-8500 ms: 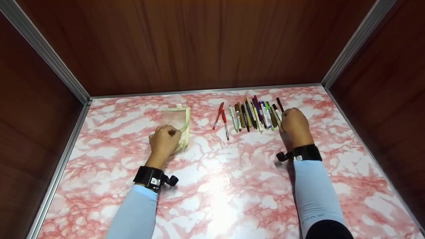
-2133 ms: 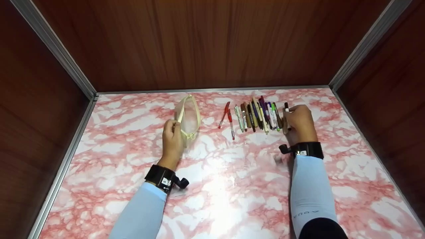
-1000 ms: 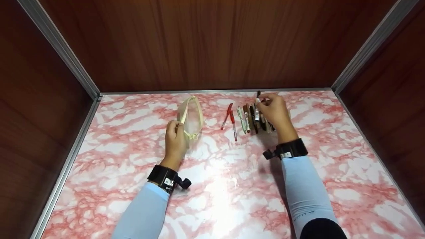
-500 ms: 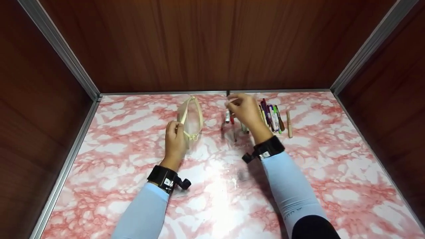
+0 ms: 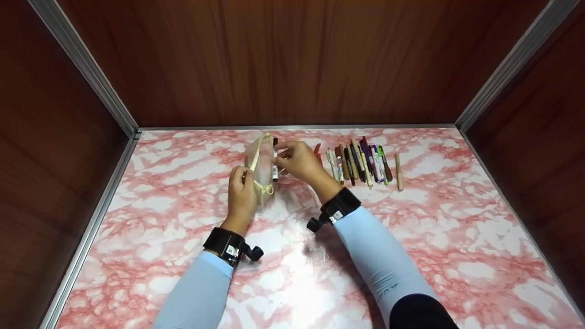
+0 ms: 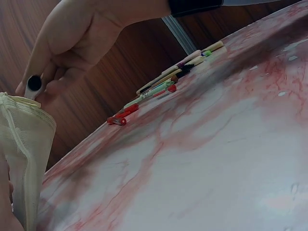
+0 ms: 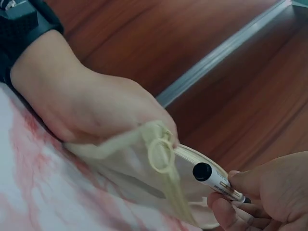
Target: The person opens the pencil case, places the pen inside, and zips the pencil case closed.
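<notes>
My left hand (image 5: 242, 189) grips one side of a pale yellow mesh zip pouch (image 5: 252, 153), whose mouth gapes toward the right. In the right wrist view the zip's ring pull (image 7: 161, 155) hangs at the near end of the opening. My right hand (image 5: 299, 160) pinches a white marker with black ends (image 5: 275, 172) between thumb and fingers, right at the pouch's mouth. From the left wrist, the marker's black end (image 6: 34, 83) shows just above the pouch rim (image 6: 29, 102). The fingers of my left hand are partly hidden by the pouch in the right wrist view.
A row of several pens and markers (image 5: 361, 162) lies right of the pouch. Red pens (image 5: 317, 151) lie nearer, partly behind my right hand. One tan pen (image 5: 399, 172) lies apart at the right. Wood-grain panels (image 5: 292, 64) wall the marbled table (image 5: 219, 292).
My right hand has picked the marker up from the row's right end and carried it left to the pouch. Earlier, my left hand lifted the flat pouch so that its mouth gapes.
</notes>
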`<state>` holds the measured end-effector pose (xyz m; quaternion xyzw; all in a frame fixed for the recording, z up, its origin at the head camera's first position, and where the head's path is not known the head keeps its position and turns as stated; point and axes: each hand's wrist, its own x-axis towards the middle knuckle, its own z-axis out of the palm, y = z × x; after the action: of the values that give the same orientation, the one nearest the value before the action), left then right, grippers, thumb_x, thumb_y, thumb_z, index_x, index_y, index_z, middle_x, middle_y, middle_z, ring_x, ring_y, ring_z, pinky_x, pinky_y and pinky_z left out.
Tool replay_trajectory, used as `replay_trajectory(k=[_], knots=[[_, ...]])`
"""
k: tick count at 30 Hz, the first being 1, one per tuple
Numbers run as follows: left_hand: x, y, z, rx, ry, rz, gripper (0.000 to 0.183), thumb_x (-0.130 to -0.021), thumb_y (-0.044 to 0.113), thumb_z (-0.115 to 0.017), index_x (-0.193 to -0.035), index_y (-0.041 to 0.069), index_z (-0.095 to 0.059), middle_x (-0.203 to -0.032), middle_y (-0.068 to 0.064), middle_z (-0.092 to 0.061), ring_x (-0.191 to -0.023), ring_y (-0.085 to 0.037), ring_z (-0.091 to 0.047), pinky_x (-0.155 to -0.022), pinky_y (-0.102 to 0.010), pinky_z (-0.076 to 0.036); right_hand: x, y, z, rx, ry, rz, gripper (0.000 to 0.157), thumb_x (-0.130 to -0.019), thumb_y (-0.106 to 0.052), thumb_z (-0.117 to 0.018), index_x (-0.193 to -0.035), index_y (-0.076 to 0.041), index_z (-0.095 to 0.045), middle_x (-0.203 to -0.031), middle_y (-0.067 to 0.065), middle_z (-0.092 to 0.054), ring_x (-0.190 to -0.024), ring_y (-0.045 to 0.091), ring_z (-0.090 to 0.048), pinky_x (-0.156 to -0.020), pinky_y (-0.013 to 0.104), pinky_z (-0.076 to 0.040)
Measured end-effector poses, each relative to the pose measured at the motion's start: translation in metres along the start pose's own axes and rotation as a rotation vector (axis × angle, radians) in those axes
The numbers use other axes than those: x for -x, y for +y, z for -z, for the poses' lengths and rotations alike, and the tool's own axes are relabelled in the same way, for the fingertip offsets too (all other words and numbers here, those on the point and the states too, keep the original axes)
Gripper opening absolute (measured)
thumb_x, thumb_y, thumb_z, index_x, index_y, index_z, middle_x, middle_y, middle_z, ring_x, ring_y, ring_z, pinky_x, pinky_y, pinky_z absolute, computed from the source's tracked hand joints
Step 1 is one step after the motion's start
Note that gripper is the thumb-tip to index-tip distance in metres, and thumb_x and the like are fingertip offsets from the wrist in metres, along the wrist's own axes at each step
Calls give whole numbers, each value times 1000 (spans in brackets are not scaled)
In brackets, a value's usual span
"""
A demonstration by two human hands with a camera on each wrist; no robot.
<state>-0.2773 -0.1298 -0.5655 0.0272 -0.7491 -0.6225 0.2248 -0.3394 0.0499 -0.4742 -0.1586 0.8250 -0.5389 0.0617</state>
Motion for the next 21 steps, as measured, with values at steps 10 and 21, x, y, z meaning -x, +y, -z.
replay_trajectory(k=[10,21], knots=[[-1,0,0,-7,-18,19,20,-114,12,-56,-111,-5,-65,-115,-14,-59,-107,-26,-58,-98,-37,-52,-3,-2,-19,-4,-54,-39,45,-100,2,-78,-144,9,-71,-119,30,-82,-91,31,-85,-87,56,-71],[-2,0,0,-7,8,-10,15,-112,9,-58,-103,-1,-65,-108,-11,-57,-102,-21,-56,-93,-32,-47,4,-1,-11,91,-71,19,33,-104,-5,-77,-134,7,-78,-123,23,-84,-99,31,-86,-79,30,-70]])
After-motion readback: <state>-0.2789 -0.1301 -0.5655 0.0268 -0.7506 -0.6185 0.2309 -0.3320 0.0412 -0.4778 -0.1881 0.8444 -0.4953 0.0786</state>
